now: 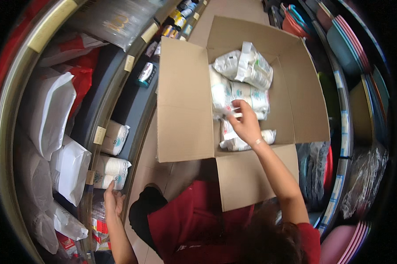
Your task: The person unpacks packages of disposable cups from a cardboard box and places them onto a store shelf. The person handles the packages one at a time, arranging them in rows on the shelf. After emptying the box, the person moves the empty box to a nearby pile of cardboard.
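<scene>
A large open cardboard box (185,102) stands before me with several plastic-wrapped packs of paper cups in it. My right hand (246,122) is inside the box, thumb and fingers curved apart over a cup pack (221,89). Whether the fingertips touch its film is blurred. Two smaller wrapped packs (255,67) lie on top at the far end, and another cup pack (241,140) is partly under my wrist. On the left, my left hand (114,201) is at a shelf, its raised finger against or just before a wrapped cup pack (114,173).
A second cup pack (116,138) and a dark-labelled container (146,75) sit on the same left shelf. White plastic bags (71,168) fill the shelf above. Stacked plastic basins (347,43) line the right shelves. The box's near flap (258,184) hangs toward my body.
</scene>
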A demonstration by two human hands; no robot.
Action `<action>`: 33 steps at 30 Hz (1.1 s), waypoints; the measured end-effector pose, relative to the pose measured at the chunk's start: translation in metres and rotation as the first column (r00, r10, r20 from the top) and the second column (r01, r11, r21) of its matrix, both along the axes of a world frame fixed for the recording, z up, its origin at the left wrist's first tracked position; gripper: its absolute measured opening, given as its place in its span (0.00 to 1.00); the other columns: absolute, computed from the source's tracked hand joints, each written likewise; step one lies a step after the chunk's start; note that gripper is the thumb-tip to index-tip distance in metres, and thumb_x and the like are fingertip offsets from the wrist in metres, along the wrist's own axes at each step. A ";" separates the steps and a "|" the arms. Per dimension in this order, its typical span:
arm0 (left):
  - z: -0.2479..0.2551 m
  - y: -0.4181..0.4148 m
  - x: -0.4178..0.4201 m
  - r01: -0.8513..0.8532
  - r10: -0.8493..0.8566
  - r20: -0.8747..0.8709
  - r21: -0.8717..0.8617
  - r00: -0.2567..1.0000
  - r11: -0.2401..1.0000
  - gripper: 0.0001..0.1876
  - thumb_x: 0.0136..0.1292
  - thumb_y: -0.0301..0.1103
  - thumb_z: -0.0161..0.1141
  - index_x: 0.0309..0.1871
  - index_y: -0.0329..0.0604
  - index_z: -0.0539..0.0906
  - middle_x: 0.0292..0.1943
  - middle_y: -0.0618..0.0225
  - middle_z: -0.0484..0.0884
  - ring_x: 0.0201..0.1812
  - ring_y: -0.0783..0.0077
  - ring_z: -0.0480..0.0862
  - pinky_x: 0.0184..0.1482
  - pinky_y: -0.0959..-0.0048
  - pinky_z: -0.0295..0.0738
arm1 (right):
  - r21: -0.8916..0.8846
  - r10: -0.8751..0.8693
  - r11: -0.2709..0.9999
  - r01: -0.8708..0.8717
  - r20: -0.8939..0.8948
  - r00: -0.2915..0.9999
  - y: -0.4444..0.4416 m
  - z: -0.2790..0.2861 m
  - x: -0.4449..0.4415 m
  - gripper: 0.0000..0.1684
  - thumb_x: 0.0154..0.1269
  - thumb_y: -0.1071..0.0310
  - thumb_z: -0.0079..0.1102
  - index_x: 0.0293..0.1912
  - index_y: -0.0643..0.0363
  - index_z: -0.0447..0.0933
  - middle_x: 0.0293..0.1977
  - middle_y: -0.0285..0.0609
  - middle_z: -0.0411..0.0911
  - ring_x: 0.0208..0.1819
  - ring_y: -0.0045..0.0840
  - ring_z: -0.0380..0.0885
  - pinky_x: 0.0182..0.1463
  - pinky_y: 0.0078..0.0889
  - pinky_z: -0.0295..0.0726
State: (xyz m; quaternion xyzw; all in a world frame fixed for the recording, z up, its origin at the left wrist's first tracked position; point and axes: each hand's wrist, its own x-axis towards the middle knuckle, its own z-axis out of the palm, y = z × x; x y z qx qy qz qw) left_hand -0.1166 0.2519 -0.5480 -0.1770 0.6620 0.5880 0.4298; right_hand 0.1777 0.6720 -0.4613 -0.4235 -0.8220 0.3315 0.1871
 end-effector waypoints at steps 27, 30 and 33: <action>0.251 0.272 0.198 0.489 -0.117 -0.725 -0.564 -0.678 0.665 0.40 0.46 0.40 0.70 0.64 0.45 0.65 0.64 0.47 0.60 0.66 0.43 0.61 0.64 0.47 0.57 | -0.279 -0.035 0.942 -0.184 -0.628 0.777 0.021 0.165 0.082 0.27 0.55 0.58 0.59 0.48 0.70 0.70 0.37 0.39 0.76 0.37 0.18 0.73 0.42 0.20 0.73; 0.213 0.276 0.197 0.321 0.038 -0.606 -0.366 -0.795 0.873 0.29 0.52 0.37 0.64 0.59 0.46 0.69 0.61 0.51 0.67 0.62 0.49 0.68 0.61 0.48 0.60 | -0.472 -0.164 0.750 -0.462 -0.810 0.563 0.005 0.160 0.059 0.29 0.58 0.60 0.53 0.54 0.71 0.66 0.46 0.47 0.75 0.45 0.27 0.77 0.51 0.27 0.75; 0.219 0.278 0.156 0.313 0.115 -0.595 -0.239 -0.795 0.919 0.22 0.55 0.34 0.59 0.55 0.48 0.73 0.56 0.61 0.73 0.57 0.56 0.74 0.57 0.52 0.65 | -0.459 -0.216 0.694 -0.555 -0.868 0.448 0.002 0.144 0.033 0.32 0.62 0.59 0.50 0.60 0.69 0.61 0.54 0.49 0.70 0.54 0.30 0.73 0.60 0.31 0.69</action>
